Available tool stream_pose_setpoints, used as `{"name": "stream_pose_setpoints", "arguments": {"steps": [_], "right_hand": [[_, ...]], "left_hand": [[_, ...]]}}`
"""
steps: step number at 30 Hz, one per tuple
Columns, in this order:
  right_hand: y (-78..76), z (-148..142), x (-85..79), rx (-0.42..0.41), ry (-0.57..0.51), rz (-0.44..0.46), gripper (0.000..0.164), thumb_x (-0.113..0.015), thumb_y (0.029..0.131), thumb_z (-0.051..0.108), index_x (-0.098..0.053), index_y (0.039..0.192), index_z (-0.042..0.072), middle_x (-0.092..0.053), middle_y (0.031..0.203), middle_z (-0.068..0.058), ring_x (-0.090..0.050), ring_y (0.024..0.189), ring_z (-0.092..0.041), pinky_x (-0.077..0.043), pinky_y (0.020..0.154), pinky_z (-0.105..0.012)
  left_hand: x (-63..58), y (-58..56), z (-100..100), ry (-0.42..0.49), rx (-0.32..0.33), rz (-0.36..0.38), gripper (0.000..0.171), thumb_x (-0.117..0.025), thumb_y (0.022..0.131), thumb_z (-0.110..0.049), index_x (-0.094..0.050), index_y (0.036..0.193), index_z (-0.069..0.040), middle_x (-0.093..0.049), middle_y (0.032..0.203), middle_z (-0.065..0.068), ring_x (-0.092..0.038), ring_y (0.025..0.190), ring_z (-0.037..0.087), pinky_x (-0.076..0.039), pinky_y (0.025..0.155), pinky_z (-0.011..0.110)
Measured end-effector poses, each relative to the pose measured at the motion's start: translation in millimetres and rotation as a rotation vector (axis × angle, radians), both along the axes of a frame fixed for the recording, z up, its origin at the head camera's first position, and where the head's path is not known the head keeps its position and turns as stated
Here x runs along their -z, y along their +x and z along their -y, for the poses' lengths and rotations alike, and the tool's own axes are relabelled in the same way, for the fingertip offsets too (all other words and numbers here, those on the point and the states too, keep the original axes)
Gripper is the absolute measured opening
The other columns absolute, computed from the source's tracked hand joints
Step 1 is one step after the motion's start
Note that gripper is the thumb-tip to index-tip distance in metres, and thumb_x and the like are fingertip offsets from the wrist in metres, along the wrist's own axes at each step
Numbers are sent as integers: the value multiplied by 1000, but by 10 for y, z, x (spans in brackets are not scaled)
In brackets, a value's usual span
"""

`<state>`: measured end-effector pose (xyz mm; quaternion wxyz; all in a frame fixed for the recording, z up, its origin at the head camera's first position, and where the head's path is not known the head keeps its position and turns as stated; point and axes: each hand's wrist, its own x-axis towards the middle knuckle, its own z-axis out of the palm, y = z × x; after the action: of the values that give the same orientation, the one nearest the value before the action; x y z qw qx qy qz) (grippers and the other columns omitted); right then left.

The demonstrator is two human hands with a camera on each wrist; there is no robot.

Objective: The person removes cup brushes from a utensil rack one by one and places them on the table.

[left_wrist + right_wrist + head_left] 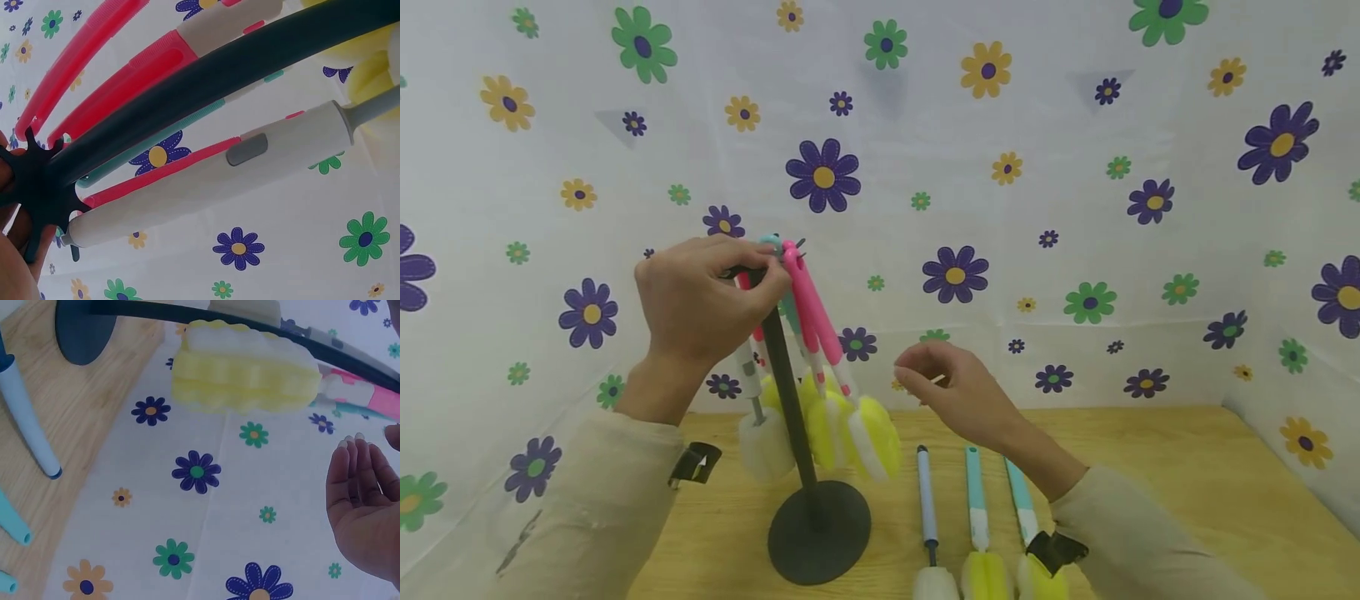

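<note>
Left hand point(703, 292) is gripping the top of a black stand with a slim pole and round base point(818, 537); its thumb and fingers are closing round the star-shaped hooked crown point(39, 181), as the left wrist view is showing from beneath. The stand is standing on a light wood-grain table point(1165, 483), left of centre in the head view. Cleaning brushes are hanging from the hooks: three are showing pink plastic handles point(814, 308), one a teal handle point(156, 142), one a thick white handle with a grey oval inset point(162, 199). Two puffy yellow-and-white sponge heads point(876, 437) are dangling to the right of the pole, and a plain off-white sponge head point(766, 446) to its left; others are being partly hidden. Right hand point(958, 392) is hovering to the right of the hanging brushes, apart from them, its fingers loosely bent and grasping nothing. Below it, three more brushes are lying side by side on the table: one with a pale blue, dark-tipped handle point(927, 496) and two with turquoise-and-white handles point(976, 500); their heads are running to the lower frame edge. Beige sleeves point(602, 492) are covering both forearms. White cloth printed with purple, green and orange flowers point(880, 242) is enclosing the table behind.
</note>
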<state>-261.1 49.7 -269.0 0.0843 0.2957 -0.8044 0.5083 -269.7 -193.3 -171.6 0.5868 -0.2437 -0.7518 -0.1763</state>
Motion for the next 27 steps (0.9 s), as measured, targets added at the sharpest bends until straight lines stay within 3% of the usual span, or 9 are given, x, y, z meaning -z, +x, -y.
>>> {"name": "stream_pose_setpoints", "arguments": {"steps": [5,14,22,27], "right_hand": [[-99,175,67,-18,12,-74,27,-54,86,35,-58,105,17,-58,96,9,-56,84,-5,-47,73,-25],[-84,465,-15,-19,-80,-126,41,-59,82,38,-55,116,14,-56,107,8,-55,91,-4,-46,76,-23],[-113,628,-33,20,-124,-144,36,-62,80,35,-59,110,15,-59,96,7,-58,84,-6,-47,72,-22],[-135,653,-8,40,-151,-161,34,-63,80,33,-59,108,14,-60,94,8,-58,83,-5,-47,73,-23]], "left_hand": [[2,-7,16,-11,3,-2,24,-61,71,-24,-72,76,-2,-68,74,8,-65,68,23,-41,46,33],[-2,-9,70,-9,19,-7,25,-60,71,-23,-72,76,-2,-68,76,7,-65,69,22,-41,46,32],[-16,-19,74,-27,57,-34,22,-60,72,-21,-71,73,-2,-68,78,5,-65,69,19,-34,42,26],[-14,-30,63,-7,85,-28,22,-59,72,-20,-71,71,-1,-68,78,4,-65,71,19,-40,46,29]]}}
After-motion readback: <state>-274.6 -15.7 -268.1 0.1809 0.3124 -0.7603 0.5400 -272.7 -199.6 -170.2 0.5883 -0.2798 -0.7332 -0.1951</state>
